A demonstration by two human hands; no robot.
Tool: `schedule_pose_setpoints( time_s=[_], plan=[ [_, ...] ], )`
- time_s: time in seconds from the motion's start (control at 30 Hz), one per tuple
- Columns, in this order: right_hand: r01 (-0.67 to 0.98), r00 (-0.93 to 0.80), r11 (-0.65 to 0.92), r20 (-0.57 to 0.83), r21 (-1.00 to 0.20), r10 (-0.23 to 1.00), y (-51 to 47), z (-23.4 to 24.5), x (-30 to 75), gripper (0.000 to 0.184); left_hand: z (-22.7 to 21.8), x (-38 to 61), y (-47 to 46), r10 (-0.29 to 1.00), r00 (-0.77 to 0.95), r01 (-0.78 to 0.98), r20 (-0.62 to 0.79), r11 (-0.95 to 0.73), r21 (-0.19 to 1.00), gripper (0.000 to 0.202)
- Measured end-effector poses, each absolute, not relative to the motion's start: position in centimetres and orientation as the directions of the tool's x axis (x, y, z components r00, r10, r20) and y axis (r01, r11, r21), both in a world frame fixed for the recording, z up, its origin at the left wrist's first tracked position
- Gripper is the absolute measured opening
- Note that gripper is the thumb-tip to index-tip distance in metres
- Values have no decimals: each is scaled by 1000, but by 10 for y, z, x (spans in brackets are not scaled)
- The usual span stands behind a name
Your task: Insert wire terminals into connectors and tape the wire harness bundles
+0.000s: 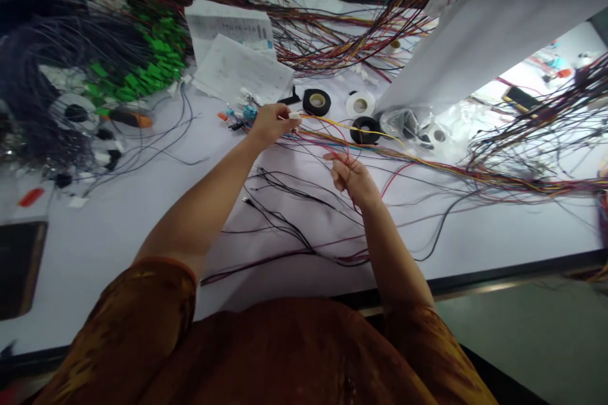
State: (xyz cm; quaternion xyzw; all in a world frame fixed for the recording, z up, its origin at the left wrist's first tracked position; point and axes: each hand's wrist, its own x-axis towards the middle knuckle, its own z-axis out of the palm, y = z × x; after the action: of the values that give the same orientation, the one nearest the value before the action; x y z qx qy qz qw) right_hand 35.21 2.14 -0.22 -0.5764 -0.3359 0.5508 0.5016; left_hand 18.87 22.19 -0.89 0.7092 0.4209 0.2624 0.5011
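My left hand (272,123) pinches a small white wire connector (294,115), with thin coloured wires running from it to the right. My right hand (354,180) is closed on several thin red wires (365,186) a little lower down. Loose black wires (280,202) lie on the white table (142,234) below both hands. A long multicoloured wire bundle (456,168) stretches away to the right. Nearest my left hand, small blue connectors (249,112) lie on the table.
Black tape rolls (316,102) and a white tape roll (360,104) stand past my hands, beside a clear plastic bag (403,123). Printed papers (240,69) lie further back. Green connectors on dark cables (137,57) are heaped at the left. A white sheet (475,31) hangs at the upper right.
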Motion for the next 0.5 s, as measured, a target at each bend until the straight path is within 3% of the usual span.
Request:
schedule_pose_setpoints(
  time_s=[0.1, 0.17, 0.37, 0.5],
  plan=[
    [-129, 310, -114, -149, -985, 939, 23, 1, 354, 35, -5, 184, 226, 816, 567, 277, -116, -56, 959, 17],
    [-99, 314, -89, -116, -991, 942, 24, 1, 357, 34, -3, 181, 228, 794, 594, 272, -129, -47, 961, 17],
    [-65, 236, -142, -154, -988, 960, 26, -6, 355, 37, -2, 180, 228, 754, 636, 352, -166, -91, 932, 15],
    [106, 251, -207, -175, -973, 952, 26, -11, 347, 33, 2, 186, 225, 767, 636, 427, -84, -260, 866, 15]
  ],
)
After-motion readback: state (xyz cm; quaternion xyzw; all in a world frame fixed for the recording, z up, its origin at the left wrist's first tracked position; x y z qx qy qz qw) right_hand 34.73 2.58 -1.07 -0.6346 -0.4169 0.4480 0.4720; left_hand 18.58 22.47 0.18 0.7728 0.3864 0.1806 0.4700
